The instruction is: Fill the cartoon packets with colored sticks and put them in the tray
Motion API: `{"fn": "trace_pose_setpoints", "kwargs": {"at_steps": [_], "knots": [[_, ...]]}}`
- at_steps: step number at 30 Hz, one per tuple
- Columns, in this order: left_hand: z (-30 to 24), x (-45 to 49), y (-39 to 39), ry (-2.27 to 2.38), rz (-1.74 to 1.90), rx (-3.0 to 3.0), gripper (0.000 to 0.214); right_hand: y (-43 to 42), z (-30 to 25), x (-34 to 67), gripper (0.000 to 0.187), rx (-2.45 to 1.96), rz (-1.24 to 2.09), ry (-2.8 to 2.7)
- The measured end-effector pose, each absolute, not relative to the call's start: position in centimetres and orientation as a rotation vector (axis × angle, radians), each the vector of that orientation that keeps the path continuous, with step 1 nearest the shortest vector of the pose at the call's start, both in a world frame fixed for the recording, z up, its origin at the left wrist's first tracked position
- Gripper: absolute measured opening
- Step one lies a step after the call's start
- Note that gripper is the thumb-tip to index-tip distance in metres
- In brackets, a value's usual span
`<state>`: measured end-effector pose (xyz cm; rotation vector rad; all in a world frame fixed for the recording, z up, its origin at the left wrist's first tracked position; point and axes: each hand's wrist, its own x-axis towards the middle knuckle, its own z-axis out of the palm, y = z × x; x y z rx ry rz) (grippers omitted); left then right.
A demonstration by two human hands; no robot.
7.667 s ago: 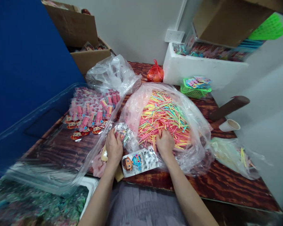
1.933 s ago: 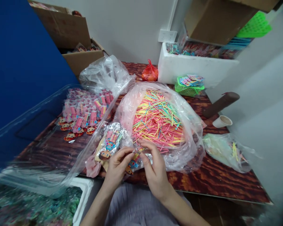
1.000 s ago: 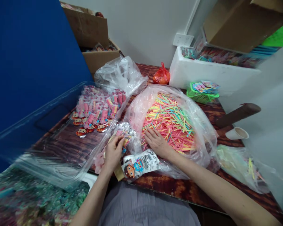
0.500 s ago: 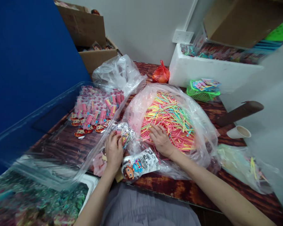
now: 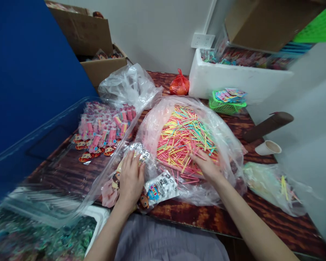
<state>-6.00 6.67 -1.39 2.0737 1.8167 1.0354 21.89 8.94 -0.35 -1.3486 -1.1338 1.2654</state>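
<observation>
Leftmost, pink packets (image 5: pixel 103 127) lie massed in a clear plastic bin (image 5: pixel 104 175); the left hand (image 5: pixel 132 181) rests palm down, fingers extended, over silver packets (image 5: pixel 141 150); just right of it a single printed pouch (image 5: pixel 161 187) lies on the table (image 5: pixel 190 214); next, colored sticks (image 5: pixel 182 134) heap in an open plastic bag (image 5: pixel 149 130); the right hand (image 5: pixel 208 166) reaches into them, fingers partly spread, whether gripping any I cannot tell; farther right stands a tilted paper cup (image 5: pixel 268 148).

Over the head feed, I have both bare forearms (image 5: pixel 243 214) angled forward and inward, my left hand (image 5: pixel 132 179) back-up with fingers extended ahead, my right hand (image 5: pixel 207 166) farther forward, fingers pointing leftward.
</observation>
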Motion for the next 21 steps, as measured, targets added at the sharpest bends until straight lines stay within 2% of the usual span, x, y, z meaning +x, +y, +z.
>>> {"fn": "trace_pose_setpoints", "kwargs": {"at_steps": [3,6,12,16,21], "knots": [[-0.3,-3.9,6.0,1.66,1.007,2.118,0.031,7.5,-1.8,22.2,0.03,-1.329,1.634,-0.825],[0.3,-1.7,5.6,1.532,0.982,2.153,0.029,6.6,-2.2,22.5,0.029,-1.241,1.776,-0.597],[1.0,2.6,5.6,1.31,0.993,2.118,0.03,5.8,-1.8,22.6,0.028,-1.157,1.889,-0.561],[0.6,5.3,6.1,1.08,0.894,2.381,0.036,5.0,-1.8,21.2,0.03,-1.141,1.821,-0.691],[-0.4,6.6,7.7,0.928,0.825,2.542,0.017,4.1,-2.1,20.2,0.026,-1.093,1.862,-0.751]]}}
